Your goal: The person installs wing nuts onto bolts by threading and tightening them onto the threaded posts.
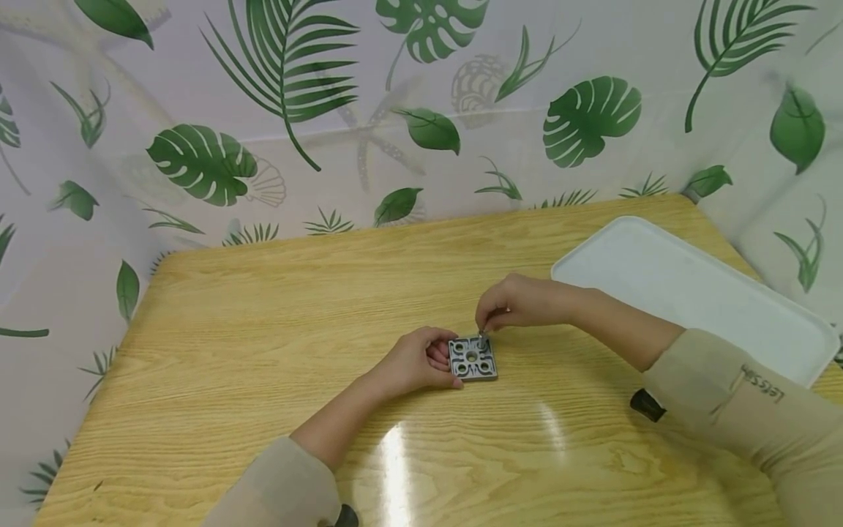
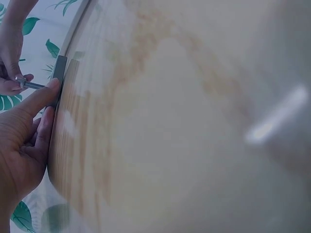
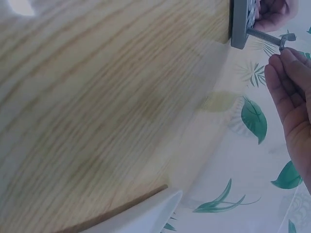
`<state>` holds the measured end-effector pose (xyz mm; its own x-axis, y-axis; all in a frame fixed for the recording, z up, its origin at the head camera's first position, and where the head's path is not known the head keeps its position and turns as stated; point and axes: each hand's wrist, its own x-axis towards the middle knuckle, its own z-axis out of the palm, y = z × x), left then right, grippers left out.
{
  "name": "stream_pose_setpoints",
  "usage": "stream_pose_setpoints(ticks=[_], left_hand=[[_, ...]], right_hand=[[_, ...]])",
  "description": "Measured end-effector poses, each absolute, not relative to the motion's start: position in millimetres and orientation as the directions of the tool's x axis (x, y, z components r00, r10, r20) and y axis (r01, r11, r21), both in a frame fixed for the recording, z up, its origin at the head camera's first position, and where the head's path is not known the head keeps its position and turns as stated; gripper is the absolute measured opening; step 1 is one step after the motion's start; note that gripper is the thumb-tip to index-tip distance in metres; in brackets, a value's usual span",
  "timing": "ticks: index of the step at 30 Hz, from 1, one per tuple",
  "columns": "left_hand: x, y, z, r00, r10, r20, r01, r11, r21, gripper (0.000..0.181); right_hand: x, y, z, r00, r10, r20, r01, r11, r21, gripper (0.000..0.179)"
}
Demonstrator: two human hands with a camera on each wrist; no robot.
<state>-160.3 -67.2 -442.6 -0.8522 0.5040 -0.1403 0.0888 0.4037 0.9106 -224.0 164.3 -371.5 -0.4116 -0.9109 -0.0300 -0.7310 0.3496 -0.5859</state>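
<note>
A square grey metal block [image 1: 473, 369] with several round holes and curved dark grooves lies flat on the wooden table. At its left side, my left hand [image 1: 411, 362] grips it, thumb along the near edge and fingers at the far left. My right hand [image 1: 527, 300] is above the block's far right corner, its fingertips pinching the head of a wing bolt [image 3: 266, 37]. The bolt stands upright, with its threaded shank reaching down to the block's corner hole. In the left wrist view, the bolt [image 2: 33, 84] shows between the right fingertips and the block [image 2: 59, 70].
A white tray [image 1: 685, 293] lies on the right of the table [image 1: 263, 315], partly behind the right forearm. A leaf-printed cloth [image 1: 329, 161] hangs behind the table and at its sides.
</note>
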Motion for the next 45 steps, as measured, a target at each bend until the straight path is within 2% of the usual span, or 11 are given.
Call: stream_pose_setpoints(ticks=[8, 13, 19, 28, 36, 45], left_hand=[[-160, -69, -442, -0.854, 0.499, -0.147, 0.084, 0.411, 0.908, 0.069], [-160, -70, -440, -0.855, 0.498, -0.145, 0.094, 0.422, 0.902, 0.069], [-160, -70, -439, -0.852, 0.504, -0.144, 0.102, 0.429, 0.898, 0.069], [-160, -68, -437, -0.846, 0.51, -0.154, 0.099, 0.434, 0.895, 0.069], [-161, -68, -437, -0.845, 0.516, -0.143, 0.117, 0.44, 0.89, 0.07], [-161, -69, -441, -0.845, 0.512, -0.157, 0.105, 0.447, 0.889, 0.07]], right_hand=[[-217, 160, -366, -0.363, -0.932, 0.023, -0.843, 0.317, -0.435, 0.01], [-211, 157, -365, -0.39, -0.92, 0.037, -0.855, 0.346, -0.387, 0.011], [-210, 156, -366, -0.445, -0.896, 0.015, -0.825, 0.403, -0.397, 0.012], [-216, 159, -364, -0.346, -0.938, 0.012, -0.859, 0.311, -0.407, 0.009], [-222, 163, -365, -0.402, -0.915, -0.025, -0.778, 0.356, -0.519, 0.01], [-218, 158, -364, -0.336, -0.942, 0.005, -0.849, 0.301, -0.435, 0.01]])
